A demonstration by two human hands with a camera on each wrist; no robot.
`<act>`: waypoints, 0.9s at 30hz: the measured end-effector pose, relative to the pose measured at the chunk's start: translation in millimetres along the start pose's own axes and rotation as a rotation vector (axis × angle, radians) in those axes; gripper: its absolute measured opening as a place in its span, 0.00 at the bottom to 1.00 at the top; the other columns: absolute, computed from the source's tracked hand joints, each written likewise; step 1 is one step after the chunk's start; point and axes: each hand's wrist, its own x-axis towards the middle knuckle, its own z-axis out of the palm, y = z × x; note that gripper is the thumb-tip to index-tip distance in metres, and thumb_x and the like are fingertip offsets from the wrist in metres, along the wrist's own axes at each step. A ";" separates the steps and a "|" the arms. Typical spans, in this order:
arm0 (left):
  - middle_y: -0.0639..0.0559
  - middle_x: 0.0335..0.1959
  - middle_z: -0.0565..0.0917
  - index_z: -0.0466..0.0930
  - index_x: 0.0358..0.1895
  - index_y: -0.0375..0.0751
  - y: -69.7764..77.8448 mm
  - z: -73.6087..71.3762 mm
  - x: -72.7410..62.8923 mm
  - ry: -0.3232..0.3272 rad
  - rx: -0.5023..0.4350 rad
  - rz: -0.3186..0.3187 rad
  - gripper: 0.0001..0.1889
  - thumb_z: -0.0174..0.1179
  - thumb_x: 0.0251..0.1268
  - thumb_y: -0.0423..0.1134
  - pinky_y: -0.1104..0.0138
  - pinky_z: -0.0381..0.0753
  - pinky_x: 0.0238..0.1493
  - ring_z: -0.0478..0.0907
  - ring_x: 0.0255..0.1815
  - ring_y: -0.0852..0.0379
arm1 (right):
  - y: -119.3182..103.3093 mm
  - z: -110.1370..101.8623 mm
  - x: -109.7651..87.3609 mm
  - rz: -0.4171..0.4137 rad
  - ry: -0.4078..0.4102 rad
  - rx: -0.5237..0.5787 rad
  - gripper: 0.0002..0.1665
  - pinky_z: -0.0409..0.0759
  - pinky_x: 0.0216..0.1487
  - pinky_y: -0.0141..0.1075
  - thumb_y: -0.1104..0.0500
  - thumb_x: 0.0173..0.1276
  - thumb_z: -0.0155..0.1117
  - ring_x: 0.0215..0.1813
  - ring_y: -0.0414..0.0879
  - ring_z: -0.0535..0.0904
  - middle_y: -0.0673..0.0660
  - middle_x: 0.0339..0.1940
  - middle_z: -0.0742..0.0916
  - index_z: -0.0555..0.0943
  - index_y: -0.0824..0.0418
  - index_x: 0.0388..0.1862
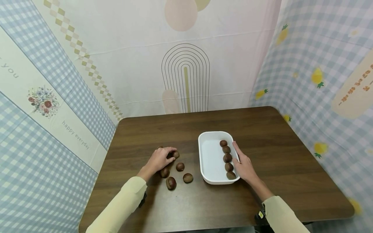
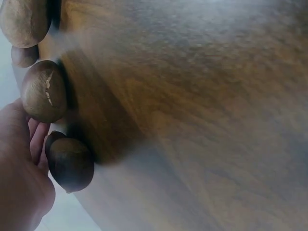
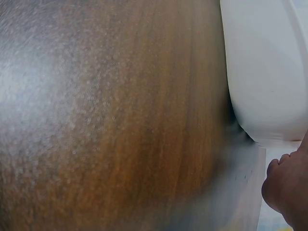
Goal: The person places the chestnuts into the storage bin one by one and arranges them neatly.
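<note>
My left hand (image 1: pixel 158 160) reaches over the loose chestnuts on the left, its thumb and forefinger pinching a brown chestnut (image 1: pixel 176 155) low over the table. Around it lie several others, among them a round chestnut (image 1: pixel 180 167) and a larger two-toned chestnut (image 1: pixel 171 183). The left wrist view shows a chestnut with a pale crack (image 2: pixel 45 91) and a dark chestnut (image 2: pixel 72 165) near that hand. With my right hand (image 1: pixel 246 167) I grip the right rim of a white rectangular tub (image 1: pixel 210 158), thumb inside. A row of several chestnuts (image 1: pixel 227 158) lines the tub's right side.
Everything stands on a dark wood-grain table (image 1: pixel 279 155) with rounded corners. A pale patterned cloth (image 1: pixel 140 64) hangs behind it, with checked cloths at both sides. In the right wrist view, the tub's outer wall (image 3: pixel 267 72) rises from the tabletop.
</note>
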 end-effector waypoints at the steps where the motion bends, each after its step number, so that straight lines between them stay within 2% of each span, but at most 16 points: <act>1: 0.46 0.60 0.88 0.85 0.64 0.43 0.9 -1.0 0.8 0.001 -0.003 -0.001 0.21 0.73 0.70 0.39 0.48 0.83 0.60 0.86 0.57 0.43 | 0.2 0.2 0.3 0.000 -0.001 -0.003 0.44 0.64 0.76 0.60 0.68 0.78 0.50 0.81 0.61 0.64 0.62 0.86 0.62 0.53 0.51 0.90; 6: 0.45 0.60 0.88 0.84 0.65 0.42 6.4 -6.0 8.4 0.026 -0.017 -0.013 0.21 0.72 0.72 0.39 0.49 0.85 0.57 0.87 0.55 0.44 | 0.6 0.9 0.2 0.007 -0.006 0.009 0.44 0.65 0.74 0.59 0.67 0.78 0.49 0.80 0.62 0.65 0.63 0.86 0.62 0.52 0.51 0.90; 11: 0.45 0.61 0.87 0.84 0.66 0.42 13.0 -11.6 21.5 0.068 -0.010 -0.036 0.22 0.72 0.72 0.39 0.49 0.86 0.55 0.87 0.54 0.44 | 2.0 0.8 -0.4 -0.007 0.007 0.001 0.44 0.65 0.75 0.59 0.69 0.78 0.50 0.79 0.62 0.66 0.62 0.86 0.63 0.54 0.52 0.89; 18: 0.46 0.58 0.88 0.83 0.67 0.40 27.3 -20.6 45.3 0.163 -0.017 -0.041 0.23 0.73 0.71 0.38 0.49 0.86 0.52 0.88 0.51 0.45 | 0.2 -1.9 -2.3 -0.009 0.013 0.000 0.43 0.65 0.74 0.59 0.69 0.77 0.51 0.79 0.63 0.67 0.63 0.85 0.64 0.55 0.54 0.89; 24: 0.45 0.61 0.87 0.83 0.67 0.41 46.0 -22.4 63.9 0.234 -0.025 -0.040 0.23 0.72 0.72 0.40 0.50 0.85 0.56 0.87 0.56 0.46 | 2.3 -1.5 -1.1 -0.015 0.010 -0.007 0.44 0.64 0.75 0.60 0.69 0.78 0.51 0.80 0.63 0.65 0.61 0.86 0.62 0.54 0.53 0.89; 27: 0.47 0.61 0.87 0.84 0.66 0.42 56.6 -19.4 72.2 0.246 -0.029 -0.037 0.22 0.72 0.72 0.41 0.50 0.83 0.60 0.85 0.60 0.47 | 3.1 -1.2 -0.3 -0.016 0.012 -0.013 0.44 0.65 0.74 0.61 0.68 0.77 0.51 0.80 0.64 0.65 0.61 0.86 0.62 0.54 0.53 0.89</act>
